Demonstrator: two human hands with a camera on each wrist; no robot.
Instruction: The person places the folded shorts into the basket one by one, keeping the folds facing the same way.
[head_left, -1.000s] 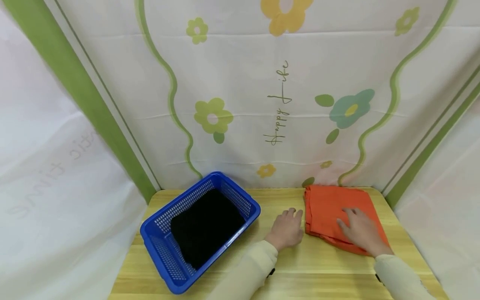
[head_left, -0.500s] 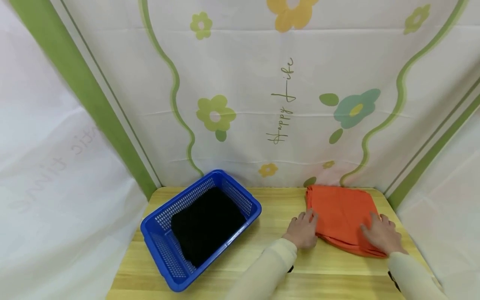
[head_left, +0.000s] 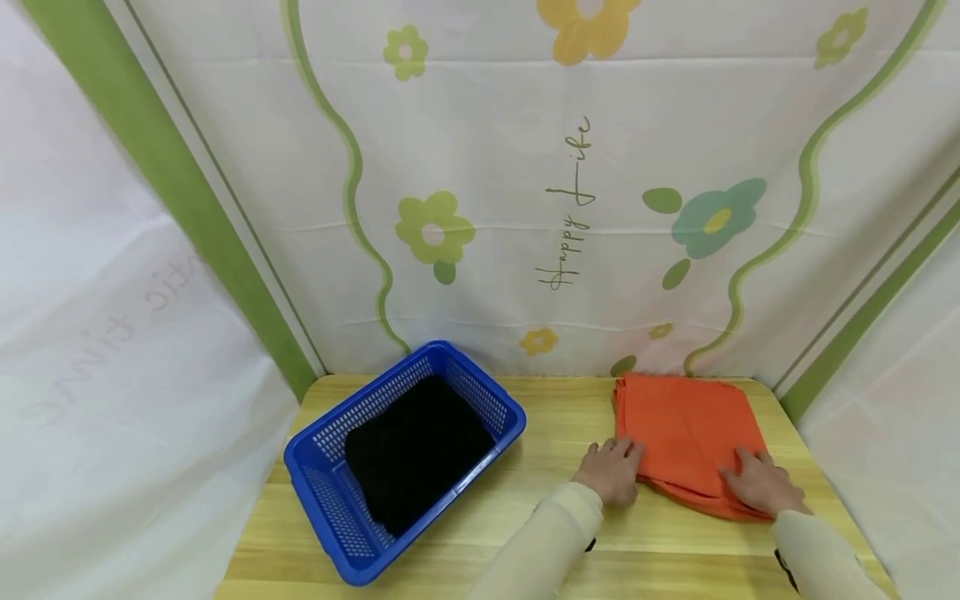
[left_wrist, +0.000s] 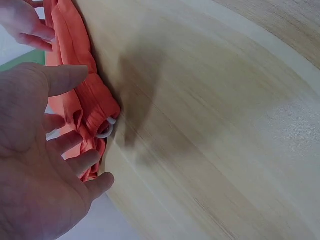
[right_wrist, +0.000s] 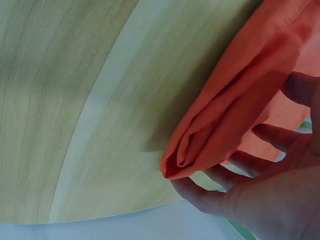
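A folded orange-red garment [head_left: 686,429] lies at the right back of the table. A white drawstring [left_wrist: 105,131] shows at its edge in the left wrist view. My left hand [head_left: 611,473] is at the garment's near left corner, with fingers spread and loosely bent at the edge. Over on the near right corner, my right hand [head_left: 767,485] has its fingers on the cloth. In the right wrist view the fingers [right_wrist: 197,194] lie spread along the folded layers, one fingertip right at the corner.
To the left stands a blue plastic basket [head_left: 315,521] with a black folded cloth [head_left: 416,454] inside. The wooden table [head_left: 555,533] meets a white flower-printed curtain [head_left: 495,208] at the back, and plain fabric hangs at both sides.
My left hand has moved right from the bare table to the garment's left corner. The right hand has shifted from over the garment to its near right corner.
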